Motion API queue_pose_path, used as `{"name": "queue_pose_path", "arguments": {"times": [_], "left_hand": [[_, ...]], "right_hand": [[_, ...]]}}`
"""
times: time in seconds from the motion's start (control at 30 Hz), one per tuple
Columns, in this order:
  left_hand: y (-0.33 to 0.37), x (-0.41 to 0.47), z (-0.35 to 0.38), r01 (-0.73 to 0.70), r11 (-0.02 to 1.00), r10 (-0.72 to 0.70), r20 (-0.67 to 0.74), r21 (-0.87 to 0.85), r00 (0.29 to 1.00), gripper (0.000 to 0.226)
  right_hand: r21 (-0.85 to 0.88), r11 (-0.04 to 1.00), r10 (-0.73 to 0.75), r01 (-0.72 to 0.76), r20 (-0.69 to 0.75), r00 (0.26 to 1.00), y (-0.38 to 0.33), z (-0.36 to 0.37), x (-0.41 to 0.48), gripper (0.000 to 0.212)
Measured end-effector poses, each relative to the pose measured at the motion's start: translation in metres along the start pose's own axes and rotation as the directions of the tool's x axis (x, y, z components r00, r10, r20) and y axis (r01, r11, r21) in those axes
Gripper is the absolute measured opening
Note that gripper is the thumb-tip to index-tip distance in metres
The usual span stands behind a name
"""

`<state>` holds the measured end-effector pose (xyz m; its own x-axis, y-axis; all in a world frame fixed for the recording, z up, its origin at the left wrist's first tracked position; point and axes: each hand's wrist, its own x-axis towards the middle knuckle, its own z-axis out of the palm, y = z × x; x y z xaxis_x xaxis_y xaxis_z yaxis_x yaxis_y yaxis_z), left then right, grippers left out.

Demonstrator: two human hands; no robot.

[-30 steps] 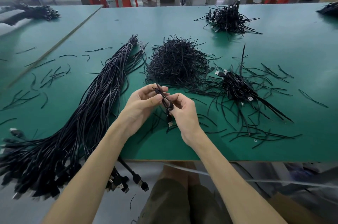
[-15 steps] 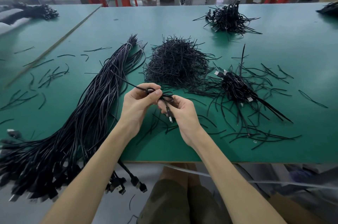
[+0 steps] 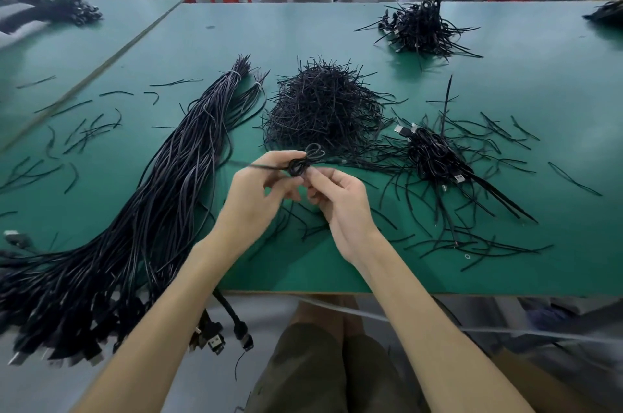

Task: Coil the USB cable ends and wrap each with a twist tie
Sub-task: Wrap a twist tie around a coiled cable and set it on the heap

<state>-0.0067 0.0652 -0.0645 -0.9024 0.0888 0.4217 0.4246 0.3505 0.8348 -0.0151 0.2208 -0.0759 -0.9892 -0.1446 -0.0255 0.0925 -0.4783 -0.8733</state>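
The left hand (image 3: pixel 258 191) and right hand (image 3: pixel 340 200) pinch a small cable coil (image 3: pixel 301 166) between their fingertips, above the tabletop (image 3: pixel 337 25), just before the tie pile (image 3: pixel 323 106).

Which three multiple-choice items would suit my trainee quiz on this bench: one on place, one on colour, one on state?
1. Where is the tie heap?
A. right of the cable bundle
B. on the floor
C. on a stool

2. What colour is the table?
A. red
B. green
C. white

3. How is the coil?
A. lying on the table
B. pinched between left hand and right hand
C. hanging off the edge

Answers:
1 A: the heap sits to the right of the bundle's far end.
2 B: the top is green throughout.
3 B: both hands' fingertips meet on it above the table.
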Motion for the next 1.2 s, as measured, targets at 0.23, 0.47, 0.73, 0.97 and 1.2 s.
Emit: {"name": "queue_pose_path", "arguments": {"times": [0.23, 0.47, 0.73, 0.97, 1.2], "left_hand": [[0.022, 0.005, -0.025, -0.259, 0.897, 0.242, 0.092, 0.358, 0.966, 0.022], [0.039, 0.007, -0.004, -0.091, 0.804, 0.084, 0.039, 0.588, 0.996, 0.022], [0.057, 0.029, -0.011, 0.505, 0.831, -0.535, 0.088, 0.235, 0.840, 0.010], [0.055, 0.019, -0.046, 0.472, 0.881, -0.408, 0.468, -0.021, 0.784, 0.057], [0.047, 0.022, -0.039, 0.244, 0.911, -0.354, 0.325, 0.333, 0.877, 0.029]], "right_hand": [[-0.149, 0.988, -0.020, 0.032, 0.084, 0.996, 0.005, 0.001, 0.002, 0.017], [-0.191, 0.979, -0.050, 0.073, 0.121, 0.991, 0.007, -0.001, 0.001, 0.007], [-0.260, 0.959, -0.089, 0.114, 0.108, 0.990, 0.009, -0.001, 0.000, 0.007], [-0.307, 0.945, -0.096, 0.114, 0.072, 0.993, 0.012, 0.000, 0.002, 0.006], [-0.266, 0.958, -0.097, 0.110, 0.062, 0.993, 0.008, 0.002, -0.001, 0.012]]}}
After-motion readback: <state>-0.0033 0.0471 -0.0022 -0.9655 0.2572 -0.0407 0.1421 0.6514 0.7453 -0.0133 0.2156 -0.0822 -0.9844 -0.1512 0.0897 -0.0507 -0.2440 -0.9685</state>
